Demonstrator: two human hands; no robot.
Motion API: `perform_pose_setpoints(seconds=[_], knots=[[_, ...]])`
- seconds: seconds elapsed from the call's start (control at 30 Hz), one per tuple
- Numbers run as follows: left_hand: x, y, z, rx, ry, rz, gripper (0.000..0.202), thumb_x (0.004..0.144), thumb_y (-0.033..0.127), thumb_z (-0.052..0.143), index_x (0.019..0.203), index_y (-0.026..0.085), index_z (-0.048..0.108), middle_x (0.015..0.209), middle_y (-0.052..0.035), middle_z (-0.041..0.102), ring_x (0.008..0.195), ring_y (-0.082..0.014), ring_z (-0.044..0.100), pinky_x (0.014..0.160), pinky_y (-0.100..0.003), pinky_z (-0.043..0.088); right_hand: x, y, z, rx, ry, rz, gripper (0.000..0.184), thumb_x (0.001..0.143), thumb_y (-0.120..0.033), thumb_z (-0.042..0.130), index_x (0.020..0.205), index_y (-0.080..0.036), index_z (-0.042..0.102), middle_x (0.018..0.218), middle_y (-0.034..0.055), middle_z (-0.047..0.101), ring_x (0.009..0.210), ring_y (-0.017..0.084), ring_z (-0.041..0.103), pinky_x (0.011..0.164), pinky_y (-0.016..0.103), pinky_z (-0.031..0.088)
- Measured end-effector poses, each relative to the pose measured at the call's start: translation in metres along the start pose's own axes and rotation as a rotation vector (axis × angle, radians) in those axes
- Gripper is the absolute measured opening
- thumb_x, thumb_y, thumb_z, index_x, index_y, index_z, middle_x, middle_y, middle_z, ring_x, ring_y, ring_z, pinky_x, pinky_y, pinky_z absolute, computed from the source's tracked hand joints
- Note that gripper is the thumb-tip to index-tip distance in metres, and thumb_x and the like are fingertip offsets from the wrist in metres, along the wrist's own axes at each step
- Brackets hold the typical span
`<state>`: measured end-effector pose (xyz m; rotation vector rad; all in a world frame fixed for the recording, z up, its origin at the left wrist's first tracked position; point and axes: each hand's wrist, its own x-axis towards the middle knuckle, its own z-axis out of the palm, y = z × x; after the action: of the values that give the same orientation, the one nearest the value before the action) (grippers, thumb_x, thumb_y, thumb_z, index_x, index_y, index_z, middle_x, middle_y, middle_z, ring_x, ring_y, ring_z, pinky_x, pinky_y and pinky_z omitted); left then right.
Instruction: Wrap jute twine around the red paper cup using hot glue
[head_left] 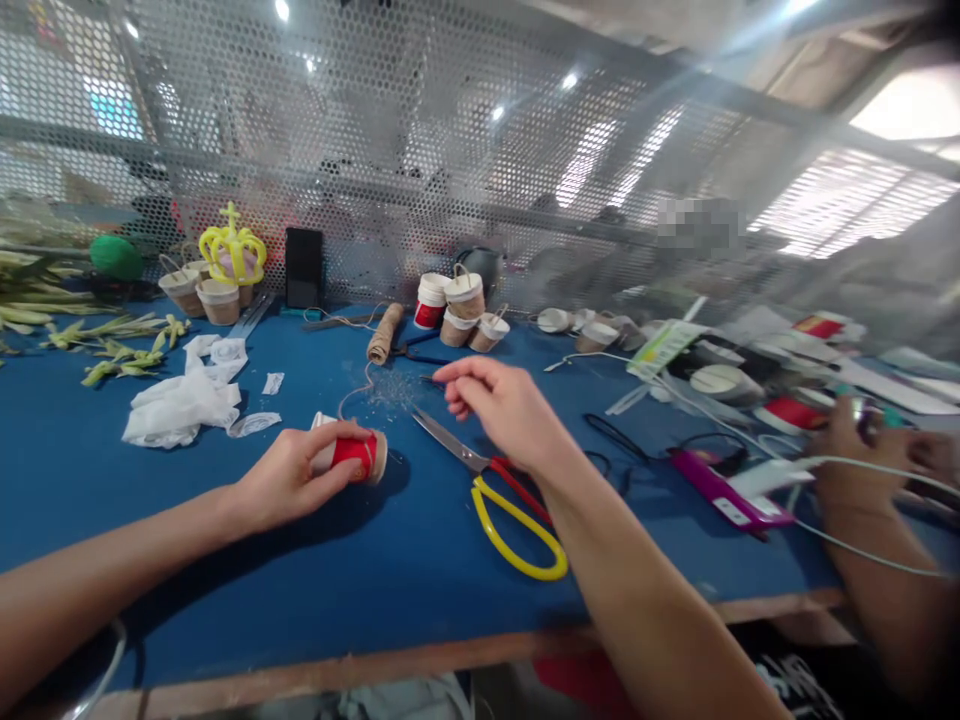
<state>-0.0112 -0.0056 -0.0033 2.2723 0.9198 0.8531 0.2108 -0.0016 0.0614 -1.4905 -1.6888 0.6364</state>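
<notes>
My left hand (pixel 289 472) is closed around a small red-and-white paper cup (pixel 352 455), tipped on its side just over the blue table. Twine (pixel 369 380) runs from the cup toward a roll of brown twine (pixel 385 334) farther back. My right hand (pixel 491 400) has its fingers bent together in a pinch, with a small dark tip near the fingertips; what it holds is too small to make out. Large scissors (pixel 469 460) with red and yellow handles lie beneath my right hand, blades slightly apart. Fine fibre scraps (pixel 397 392) are scattered between the hands.
Twine-wrapped cups (pixel 463 300) and blue-handled pliers (pixel 420 352) sit at the back. White crumpled material (pixel 184 405) and green stems (pixel 124 350) lie left. A purple glue gun (pixel 720 490), cables and a co-worker's hands (pixel 862 455) occupy the right. Perforated metal (pixel 375 150) stands behind.
</notes>
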Motion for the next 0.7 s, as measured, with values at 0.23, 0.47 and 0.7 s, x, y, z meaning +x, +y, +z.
perform_pose_setpoints(seconds=[0.23,0.47,0.7], knots=[[0.002,-0.004,0.002,0.058,0.005,-0.048,0.03,0.085,0.032,0.037,0.101,0.017,0.057,0.089,-0.0044,0.069,0.071,-0.0141,0.063,0.063,-0.021,0.047,0.04,0.062,-0.041,-0.436,0.132,0.296,0.015,0.075,-0.021,0.057,0.086,-0.013,0.061,0.077,0.0075,0.063,0.081,0.023,0.059,0.073,0.031,0.042],[0.004,-0.005,0.0,0.068,-0.021,-0.075,0.03,0.085,0.032,0.036,0.104,0.018,0.054,0.095,-0.0058,0.067,0.079,-0.0157,0.062,0.069,-0.024,0.047,0.047,0.093,-0.021,-0.38,-0.077,0.485,0.029,0.084,-0.029,0.048,0.11,-0.016,0.05,0.111,0.0066,0.052,0.092,0.019,0.055,0.076,0.038,0.047],[0.006,-0.007,-0.002,0.058,-0.006,-0.085,0.03,0.084,0.032,0.039,0.105,0.017,0.055,0.089,-0.0051,0.068,0.073,-0.0151,0.062,0.064,-0.023,0.046,0.032,0.055,-0.025,-0.049,0.063,0.353,0.016,0.069,-0.016,0.059,0.085,-0.014,0.056,0.07,0.0027,0.062,0.059,0.012,0.057,0.057,0.025,0.045]])
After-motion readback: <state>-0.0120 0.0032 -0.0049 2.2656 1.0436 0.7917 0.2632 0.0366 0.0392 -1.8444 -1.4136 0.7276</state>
